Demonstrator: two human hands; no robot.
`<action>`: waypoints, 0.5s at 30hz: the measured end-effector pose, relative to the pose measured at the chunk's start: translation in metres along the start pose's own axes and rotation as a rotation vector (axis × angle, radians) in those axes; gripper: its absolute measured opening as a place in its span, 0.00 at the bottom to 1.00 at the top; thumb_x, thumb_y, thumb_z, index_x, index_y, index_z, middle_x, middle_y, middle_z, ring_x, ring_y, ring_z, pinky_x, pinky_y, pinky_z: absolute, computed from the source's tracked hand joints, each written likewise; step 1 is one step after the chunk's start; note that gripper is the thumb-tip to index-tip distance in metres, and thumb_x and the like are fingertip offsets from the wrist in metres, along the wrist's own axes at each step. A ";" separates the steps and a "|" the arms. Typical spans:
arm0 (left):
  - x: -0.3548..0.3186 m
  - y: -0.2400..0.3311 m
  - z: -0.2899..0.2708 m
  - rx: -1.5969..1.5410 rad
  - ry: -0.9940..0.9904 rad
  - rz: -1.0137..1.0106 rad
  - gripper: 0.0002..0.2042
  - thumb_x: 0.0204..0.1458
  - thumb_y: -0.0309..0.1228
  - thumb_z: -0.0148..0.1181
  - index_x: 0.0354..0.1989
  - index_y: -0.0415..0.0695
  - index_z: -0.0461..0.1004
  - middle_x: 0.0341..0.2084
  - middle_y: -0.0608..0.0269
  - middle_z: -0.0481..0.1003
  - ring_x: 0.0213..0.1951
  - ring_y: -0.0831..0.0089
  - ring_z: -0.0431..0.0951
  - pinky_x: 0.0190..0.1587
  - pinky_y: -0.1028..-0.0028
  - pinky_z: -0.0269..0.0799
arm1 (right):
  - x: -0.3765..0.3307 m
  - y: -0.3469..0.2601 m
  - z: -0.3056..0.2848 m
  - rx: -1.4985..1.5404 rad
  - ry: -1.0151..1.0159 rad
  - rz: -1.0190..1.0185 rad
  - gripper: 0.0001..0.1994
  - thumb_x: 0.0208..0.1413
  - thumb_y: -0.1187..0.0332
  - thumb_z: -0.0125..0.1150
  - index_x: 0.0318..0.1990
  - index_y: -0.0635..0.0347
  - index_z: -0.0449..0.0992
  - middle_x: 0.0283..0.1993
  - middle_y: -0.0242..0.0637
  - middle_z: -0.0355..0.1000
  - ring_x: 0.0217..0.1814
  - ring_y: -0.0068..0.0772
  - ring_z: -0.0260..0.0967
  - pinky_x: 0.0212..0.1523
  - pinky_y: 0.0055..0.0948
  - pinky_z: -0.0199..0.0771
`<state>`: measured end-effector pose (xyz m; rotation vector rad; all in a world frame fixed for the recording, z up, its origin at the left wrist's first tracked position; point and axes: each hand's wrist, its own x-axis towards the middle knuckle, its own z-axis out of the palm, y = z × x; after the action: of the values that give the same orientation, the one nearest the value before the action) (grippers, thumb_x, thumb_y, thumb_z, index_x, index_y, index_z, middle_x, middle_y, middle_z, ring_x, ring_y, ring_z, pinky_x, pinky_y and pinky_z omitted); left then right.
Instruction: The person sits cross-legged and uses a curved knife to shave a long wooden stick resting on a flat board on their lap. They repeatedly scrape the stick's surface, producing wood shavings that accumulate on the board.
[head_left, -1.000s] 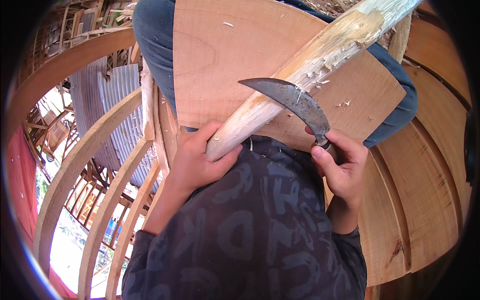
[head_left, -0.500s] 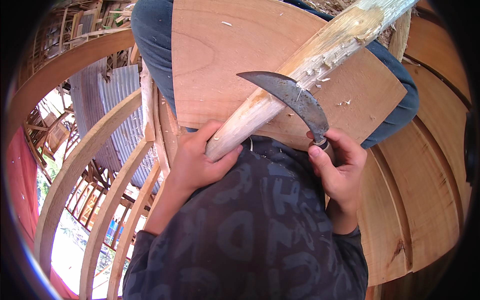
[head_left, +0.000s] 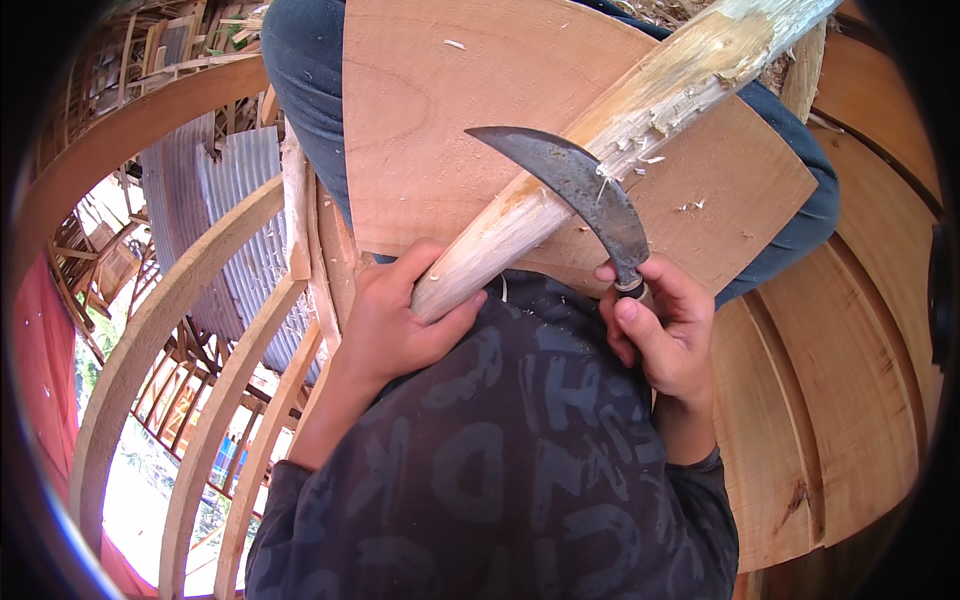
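My left hand [head_left: 395,320] grips the near end of a thick pale wooden pole [head_left: 600,140] that slants up to the top right, its surface rough with cut marks and splinters. My right hand [head_left: 665,335] is closed on the handle of a curved, sickle-like knife [head_left: 580,185]. The dark blade lies across the pole, point toward the left. A flat plywood board [head_left: 450,130] rests on my lap under the pole, with a few wood chips on it.
Curved wooden ribs [head_left: 170,330] arc along the left, with corrugated metal sheets [head_left: 220,220] and timber framing seen below through them. Stacked curved planks [head_left: 840,400] fill the right side. My legs in blue jeans [head_left: 310,90] lie under the board.
The knife blade has drawn a little toward me along the pole, and my right hand shifted slightly with it. My left hand keeps its hold.
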<state>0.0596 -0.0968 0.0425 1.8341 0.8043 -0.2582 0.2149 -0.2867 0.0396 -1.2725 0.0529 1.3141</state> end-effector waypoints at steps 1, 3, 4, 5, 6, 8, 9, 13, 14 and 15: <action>0.001 0.000 -0.001 0.015 -0.004 0.010 0.14 0.39 0.25 0.66 0.36 0.38 0.73 0.23 0.58 0.76 0.26 0.70 0.77 0.31 0.75 0.69 | 0.000 -0.001 0.001 -0.059 -0.057 0.025 0.13 0.55 0.77 0.57 0.48 0.68 0.73 0.25 0.27 0.70 0.22 0.12 0.63 0.23 0.15 0.60; 0.000 -0.003 -0.002 0.045 -0.006 0.030 0.14 0.40 0.26 0.67 0.36 0.38 0.73 0.23 0.56 0.77 0.27 0.66 0.80 0.31 0.74 0.71 | -0.001 -0.005 0.002 -0.178 -0.170 0.072 0.12 0.54 0.77 0.57 0.47 0.68 0.73 0.26 0.28 0.70 0.22 0.13 0.62 0.22 0.14 0.60; 0.001 -0.004 -0.002 0.054 -0.013 0.046 0.14 0.41 0.27 0.67 0.36 0.39 0.73 0.23 0.55 0.77 0.27 0.65 0.81 0.30 0.74 0.72 | -0.001 -0.006 0.000 -0.134 -0.095 0.043 0.12 0.54 0.78 0.58 0.47 0.68 0.73 0.30 0.30 0.72 0.24 0.13 0.63 0.24 0.14 0.61; 0.002 -0.003 -0.002 0.050 -0.010 0.043 0.14 0.41 0.27 0.67 0.36 0.39 0.73 0.23 0.55 0.77 0.27 0.65 0.81 0.30 0.74 0.72 | -0.002 -0.007 -0.001 -0.088 -0.022 0.010 0.12 0.54 0.78 0.58 0.47 0.69 0.73 0.34 0.32 0.73 0.26 0.13 0.64 0.26 0.15 0.63; 0.004 0.000 -0.002 0.045 -0.007 0.040 0.13 0.41 0.27 0.67 0.36 0.39 0.73 0.23 0.55 0.77 0.27 0.65 0.81 0.30 0.74 0.72 | 0.001 -0.005 0.000 -0.082 0.007 -0.036 0.12 0.54 0.78 0.58 0.46 0.69 0.74 0.33 0.32 0.73 0.25 0.13 0.64 0.25 0.15 0.63; 0.003 0.001 -0.002 0.035 -0.011 0.031 0.13 0.41 0.26 0.67 0.36 0.39 0.73 0.23 0.55 0.77 0.27 0.65 0.80 0.30 0.74 0.72 | 0.000 -0.004 0.004 -0.076 0.013 -0.043 0.12 0.54 0.78 0.58 0.46 0.69 0.74 0.31 0.31 0.73 0.24 0.13 0.63 0.23 0.14 0.62; 0.002 -0.001 -0.001 0.027 -0.020 0.031 0.13 0.41 0.26 0.67 0.36 0.39 0.73 0.23 0.55 0.77 0.27 0.65 0.81 0.30 0.74 0.72 | -0.003 -0.006 0.005 -0.077 -0.005 -0.007 0.12 0.54 0.77 0.57 0.46 0.68 0.74 0.31 0.31 0.72 0.23 0.13 0.63 0.22 0.14 0.61; 0.000 -0.002 -0.002 0.006 -0.025 0.018 0.13 0.41 0.26 0.67 0.36 0.39 0.73 0.23 0.56 0.77 0.27 0.67 0.81 0.30 0.74 0.71 | -0.001 -0.006 -0.003 -0.063 -0.036 -0.013 0.12 0.55 0.77 0.57 0.47 0.69 0.73 0.32 0.32 0.73 0.24 0.13 0.63 0.23 0.15 0.62; 0.001 -0.001 -0.002 0.002 -0.026 0.012 0.13 0.41 0.26 0.67 0.36 0.39 0.73 0.23 0.56 0.77 0.27 0.67 0.81 0.30 0.75 0.71 | -0.002 -0.003 0.000 -0.048 -0.005 -0.034 0.13 0.54 0.78 0.58 0.47 0.69 0.72 0.32 0.33 0.73 0.25 0.15 0.65 0.24 0.17 0.65; 0.002 0.001 -0.002 -0.003 -0.028 0.006 0.13 0.41 0.26 0.67 0.36 0.39 0.73 0.23 0.56 0.77 0.27 0.67 0.81 0.30 0.75 0.71 | -0.003 0.001 0.002 -0.033 0.028 -0.056 0.14 0.53 0.78 0.59 0.48 0.69 0.72 0.32 0.33 0.74 0.25 0.17 0.66 0.25 0.20 0.67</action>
<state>0.0611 -0.0944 0.0426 1.8260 0.7795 -0.2783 0.2120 -0.2881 0.0419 -1.3114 0.0155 1.2534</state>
